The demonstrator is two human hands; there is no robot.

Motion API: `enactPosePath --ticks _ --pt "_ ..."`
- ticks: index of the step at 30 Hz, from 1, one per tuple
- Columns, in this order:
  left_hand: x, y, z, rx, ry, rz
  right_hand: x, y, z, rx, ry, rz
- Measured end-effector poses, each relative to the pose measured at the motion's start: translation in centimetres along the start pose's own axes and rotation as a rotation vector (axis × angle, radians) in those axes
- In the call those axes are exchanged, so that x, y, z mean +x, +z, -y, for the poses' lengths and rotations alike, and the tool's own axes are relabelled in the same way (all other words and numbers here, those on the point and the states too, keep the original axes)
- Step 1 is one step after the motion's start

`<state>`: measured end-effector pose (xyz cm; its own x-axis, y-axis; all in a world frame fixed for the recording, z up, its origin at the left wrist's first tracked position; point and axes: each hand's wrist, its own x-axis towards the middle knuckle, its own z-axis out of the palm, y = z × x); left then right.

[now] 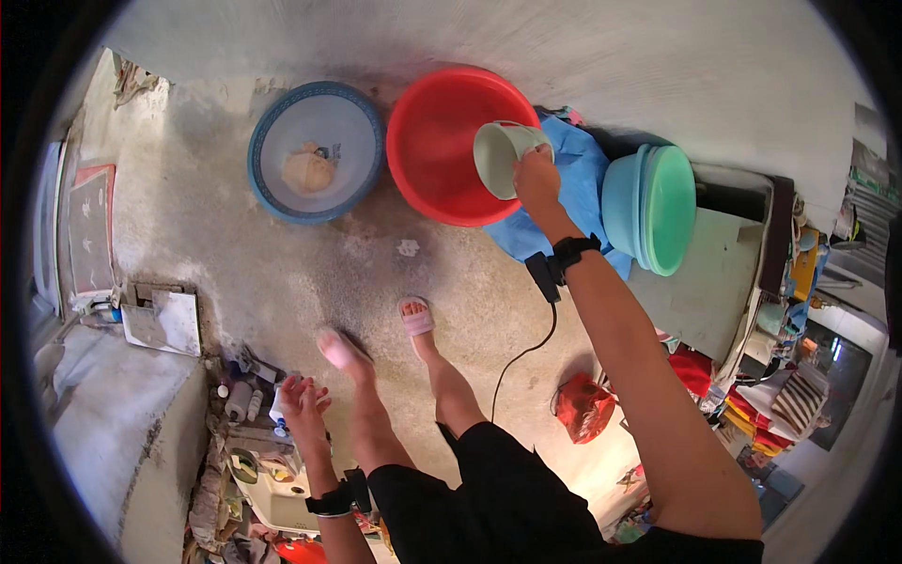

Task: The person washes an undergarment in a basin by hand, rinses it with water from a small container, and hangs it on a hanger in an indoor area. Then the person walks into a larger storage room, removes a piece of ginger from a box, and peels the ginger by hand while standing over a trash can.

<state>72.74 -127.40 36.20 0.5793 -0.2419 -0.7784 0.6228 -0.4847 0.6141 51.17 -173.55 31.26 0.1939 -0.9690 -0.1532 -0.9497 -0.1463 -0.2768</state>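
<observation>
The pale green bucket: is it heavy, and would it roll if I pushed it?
The pale green bucket is probably light, since the right hand alone holds it. Its round sides might let it roll if laid down. Its thin-looking wall may flex a little when squeezed.

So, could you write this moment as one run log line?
Right hand: gripping pale green pail | Position: over red basin | Left hand: loosely curled, nothing visibly held | Blue-rimmed basin: beige item inside
</observation>
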Motion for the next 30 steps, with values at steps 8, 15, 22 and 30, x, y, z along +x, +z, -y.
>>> enactPosePath --ticks 8,15,22,30 --pt "7.5 -3.0 -4.5 -0.044 -0.012 -0.066 2.1 6.9 0.5 -0.171 0.163 0.055" --pt "13.0 -6.7 -7.8 -0.058 -0.066 -0.038 3.6 8.1 1.9 -0.109 0.356 0.084" --pt "16.7 -6.2 -9.0 -0.042 -0.109 -0.077 3.3 9.1 2.9 0.912 0.889 -0.003" --pt "23.4 5.3 -12.2 -0.031 -0.191 0.169 0.0 3.7 1.1 1.204 0.655 0.067"
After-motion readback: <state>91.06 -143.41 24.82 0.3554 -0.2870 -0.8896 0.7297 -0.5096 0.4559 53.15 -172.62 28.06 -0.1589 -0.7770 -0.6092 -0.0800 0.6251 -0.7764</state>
